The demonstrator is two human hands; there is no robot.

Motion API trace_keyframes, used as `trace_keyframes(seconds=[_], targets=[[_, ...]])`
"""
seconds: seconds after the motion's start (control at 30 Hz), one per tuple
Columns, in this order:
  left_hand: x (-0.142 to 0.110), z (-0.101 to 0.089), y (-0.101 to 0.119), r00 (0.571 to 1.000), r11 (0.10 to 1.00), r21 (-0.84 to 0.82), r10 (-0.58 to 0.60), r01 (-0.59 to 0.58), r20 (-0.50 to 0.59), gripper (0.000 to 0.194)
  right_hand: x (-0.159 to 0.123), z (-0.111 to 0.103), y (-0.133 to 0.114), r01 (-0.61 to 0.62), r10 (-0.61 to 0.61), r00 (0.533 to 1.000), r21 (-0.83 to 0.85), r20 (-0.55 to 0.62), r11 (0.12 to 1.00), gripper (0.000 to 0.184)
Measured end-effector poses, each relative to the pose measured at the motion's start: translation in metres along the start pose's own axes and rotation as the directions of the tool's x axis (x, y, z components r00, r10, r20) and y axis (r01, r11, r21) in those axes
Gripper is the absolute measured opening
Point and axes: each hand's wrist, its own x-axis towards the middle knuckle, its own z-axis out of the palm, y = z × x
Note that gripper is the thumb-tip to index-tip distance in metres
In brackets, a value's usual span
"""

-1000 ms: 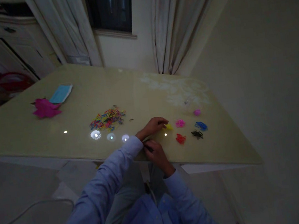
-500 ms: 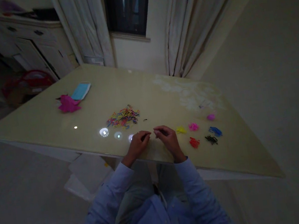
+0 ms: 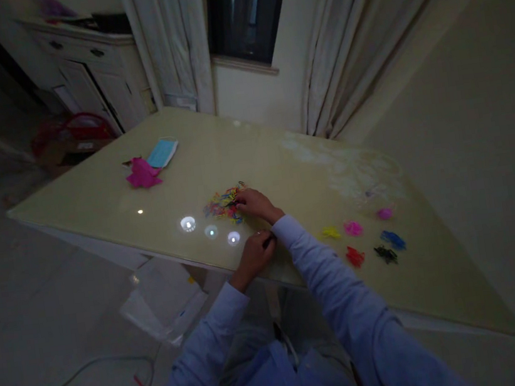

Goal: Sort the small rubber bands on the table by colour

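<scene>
A mixed heap of small, thin coloured pieces [image 3: 219,207], which look like rubber bands, lies on the pale table. My right hand [image 3: 256,203] reaches over to the heap's right side, its fingertips pinched together among the pieces. Whatever is between them is too small to name. Closer to me, my left hand [image 3: 255,254] is at the table's front edge beside my right cuff, fingers curled and closed; what they hold, if anything, is hidden. To the right lie sorted little piles: yellow [image 3: 331,232], pink [image 3: 353,228], red [image 3: 355,257], black [image 3: 386,254] and blue [image 3: 393,239].
A purple-pink bundle [image 3: 385,213] rests behind the blue pile. At the table's far left are a blue face mask [image 3: 163,152] and a crumpled magenta piece [image 3: 143,173]. The table's front edge [image 3: 176,265] runs before me, with clear plastic sheets [image 3: 162,300] on the floor below.
My right hand has moved left and forward from beside my left hand to the mixed heap. My left hand stays near the front edge, and the view has shifted slightly.
</scene>
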Motion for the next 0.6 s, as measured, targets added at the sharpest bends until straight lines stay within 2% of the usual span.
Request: trace_keyframes(seconds=[0.17, 0.37, 0.47, 0.6], targets=[[0.000, 0.001, -0.001, 1.000, 0.997, -0.075, 0.011, -0.013, -0.019, 0.020, 0.008, -0.002, 0.001, -0.035, 0.036, 0.999, -0.065, 0.023, 0.997, 0.014], [-0.001, 0.001, 0.000, 0.999, 0.988, -0.154, -0.007, 0.000, -0.044, 0.021, 0.001, -0.005, 0.021, -0.020, 0.021, 1.000, -0.045, 0.004, 0.999, 0.021], [-0.001, 0.000, 0.001, 0.998, 0.985, -0.170, -0.018, 0.008, -0.056, 0.021, -0.005, -0.004, 0.029, -0.023, 0.027, 0.997, 0.057, -0.067, 0.998, 0.019], [0.000, -0.002, 0.001, 0.998, 0.981, -0.193, -0.025, 0.014, -0.054, 0.022, -0.011, 0.000, 0.037, -0.027, 0.066, 0.989, 0.276, -0.133, 0.961, 0.016]])
